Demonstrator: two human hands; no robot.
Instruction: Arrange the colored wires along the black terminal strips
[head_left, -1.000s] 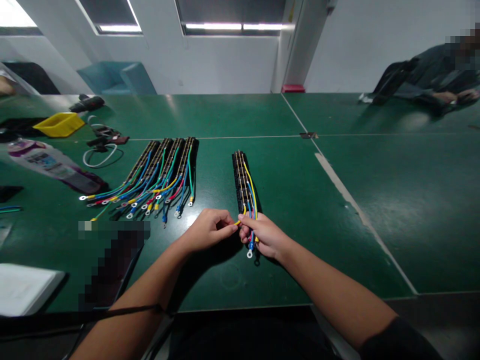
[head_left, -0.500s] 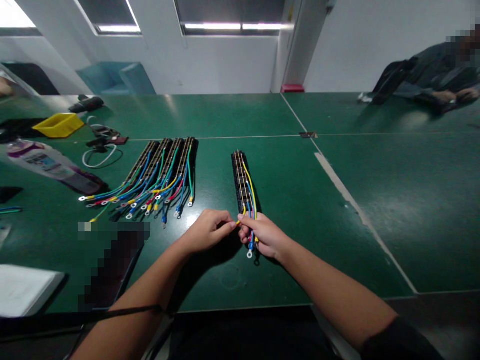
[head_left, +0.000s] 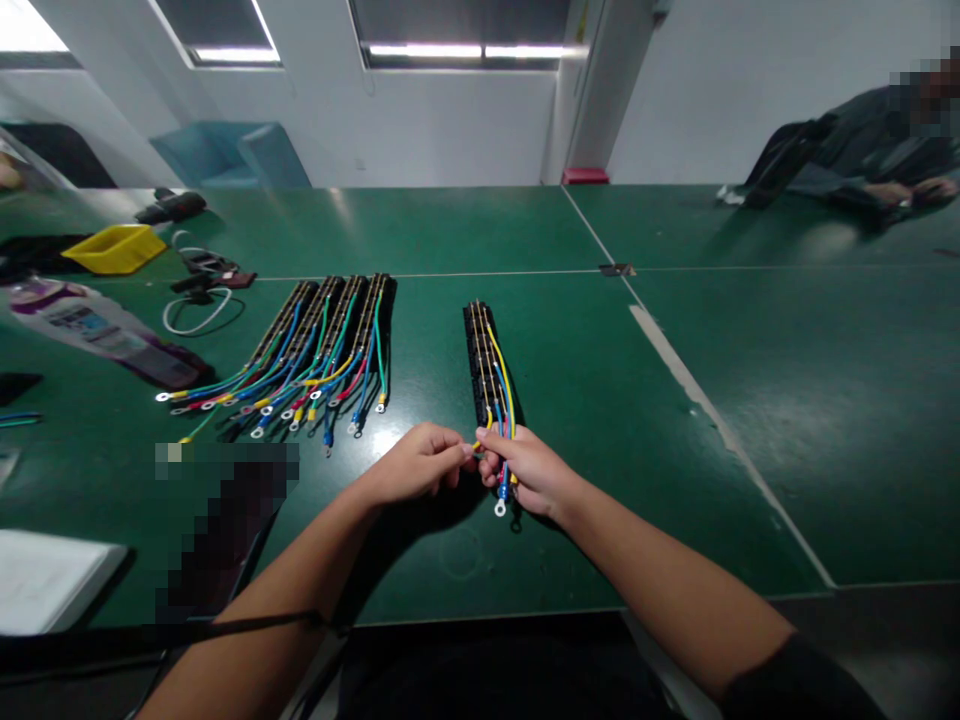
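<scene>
A long black terminal block (head_left: 480, 365) with metal strips lies on the green table in front of me. Yellow, blue and red wires (head_left: 508, 395) run from it toward me. My right hand (head_left: 529, 470) is closed round these wires near the block's close end; a ring terminal (head_left: 500, 508) pokes out below it. Between the fingertips of my left hand (head_left: 427, 460) is pinched the end of a short yellow wire (head_left: 481, 444), right beside my right thumb. The tip of that wire is hidden by the fingers.
Several similar wired terminal blocks (head_left: 322, 325) lie side by side to the left. Beyond them are a bottle (head_left: 105, 335), a yellow bin (head_left: 116, 250), a cable (head_left: 199, 315) and a power tool (head_left: 171, 207). A white box (head_left: 56, 580) sits near left. Another person (head_left: 862, 150) sits far right.
My left hand has shifted very slightly while still pinching the yellow wire. My right hand and the terminal block look nearly the same.
</scene>
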